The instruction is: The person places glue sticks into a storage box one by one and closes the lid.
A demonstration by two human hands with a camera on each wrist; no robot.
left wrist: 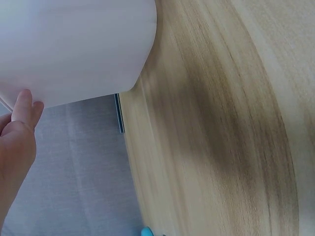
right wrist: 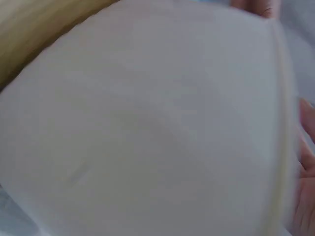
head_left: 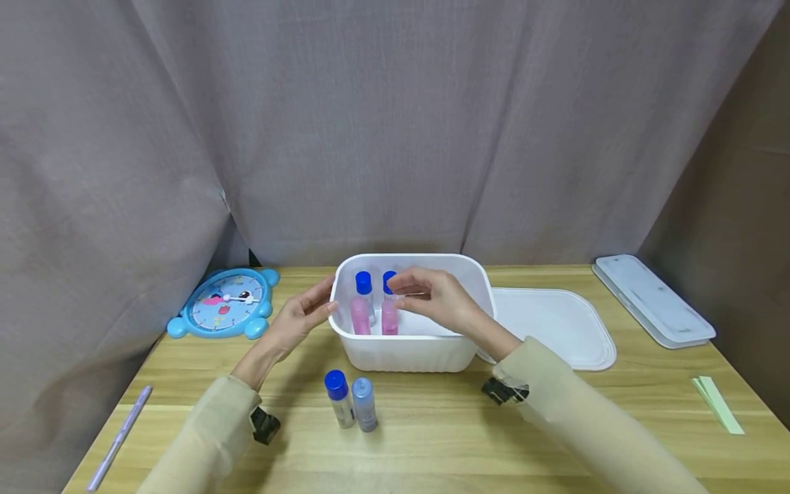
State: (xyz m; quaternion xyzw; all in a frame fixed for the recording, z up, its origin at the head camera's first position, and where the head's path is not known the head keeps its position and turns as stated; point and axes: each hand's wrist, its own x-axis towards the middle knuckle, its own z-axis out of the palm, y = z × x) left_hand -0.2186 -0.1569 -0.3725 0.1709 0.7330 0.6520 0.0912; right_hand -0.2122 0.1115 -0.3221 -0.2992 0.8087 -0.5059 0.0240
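A white storage bin (head_left: 410, 353) stands on the table. Inside are two clear bottles with blue caps (head_left: 363, 282) at the back and two pink bottles (head_left: 360, 315) in front. My left hand (head_left: 296, 315) touches the bin's left end, thumb at the rim; the left wrist view shows fingertips (left wrist: 25, 101) against the outer wall. Over the bin's inside hovers my right hand (head_left: 435, 296), thumb and fingers apart, beside the right-hand pink bottle (head_left: 389, 319) and partly covering the blue-capped bottle behind it. Before the bin stand a blue-capped bottle (head_left: 339, 399) and a bluish bottle (head_left: 365, 406).
A white lid (head_left: 555, 326) lies right of the bin, partly behind it. Farther right are a flat white case (head_left: 657, 298) and pale green strips (head_left: 719, 405). At left lie a blue toy clock (head_left: 222, 302) and a purple pen (head_left: 120, 438). Grey curtain hangs behind.
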